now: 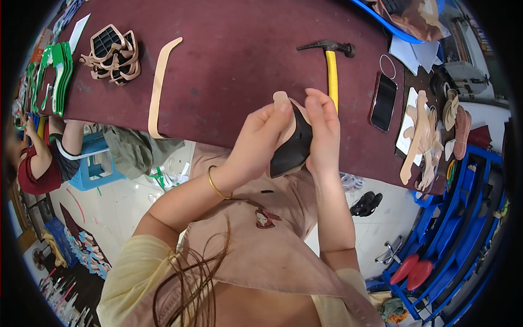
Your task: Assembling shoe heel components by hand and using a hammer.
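Observation:
Over the table's front edge, both of my hands grip a shoe heel point(295, 148) with a black face and a beige covering along its edges. My left hand point(258, 136) is closed on its left side, thumb and fingers pinching near the beige flap point(280, 98) at the top. On the opposite side my right hand point(324, 131) wraps the heel, fingertips curled at its upper edge. The heel's back is hidden by my hands. A curved beige strip point(157, 90) lies to the left. Beyond my right hand is a hammer point(332, 71) with a yellow handle.
Covered heels point(115, 57) are piled at the back left, near green plastic pieces point(62, 76). To the right lie a phone point(383, 102) and beige straps point(422, 136). A blue rack point(463, 212) stands at the right. Another person point(41, 163) sits at the far left.

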A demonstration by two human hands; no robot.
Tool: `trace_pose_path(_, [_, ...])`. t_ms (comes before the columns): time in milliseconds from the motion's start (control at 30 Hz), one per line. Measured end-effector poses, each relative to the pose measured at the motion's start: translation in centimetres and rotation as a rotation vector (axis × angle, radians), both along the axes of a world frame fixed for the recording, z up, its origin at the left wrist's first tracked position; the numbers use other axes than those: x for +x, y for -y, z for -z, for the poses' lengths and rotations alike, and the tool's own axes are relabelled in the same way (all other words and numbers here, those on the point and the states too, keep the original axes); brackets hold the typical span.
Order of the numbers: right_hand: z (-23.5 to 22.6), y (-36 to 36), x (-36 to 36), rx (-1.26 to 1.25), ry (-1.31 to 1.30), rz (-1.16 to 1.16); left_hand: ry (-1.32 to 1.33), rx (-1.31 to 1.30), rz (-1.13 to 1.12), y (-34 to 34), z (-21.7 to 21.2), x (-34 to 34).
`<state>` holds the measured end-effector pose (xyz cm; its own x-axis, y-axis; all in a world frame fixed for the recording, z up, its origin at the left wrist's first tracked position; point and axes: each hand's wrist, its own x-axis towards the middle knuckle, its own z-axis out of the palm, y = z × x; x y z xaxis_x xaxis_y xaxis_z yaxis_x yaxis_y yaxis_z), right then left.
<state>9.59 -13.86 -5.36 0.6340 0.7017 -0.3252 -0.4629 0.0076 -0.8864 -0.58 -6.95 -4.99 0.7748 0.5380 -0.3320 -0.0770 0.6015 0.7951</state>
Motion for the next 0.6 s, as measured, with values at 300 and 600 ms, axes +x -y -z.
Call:
trace_pose_path(300, [0.9,0.6,0.4,0.14,-0.614,0.002,-0.029,0.319,0.062,-2.4,1.0,1.5])
trace_pose_path(600, [-2.3,1.9,1.9,0.243,-0.748,0.215,0.212,0.41,0.262,-2.2,3.8,1.1])
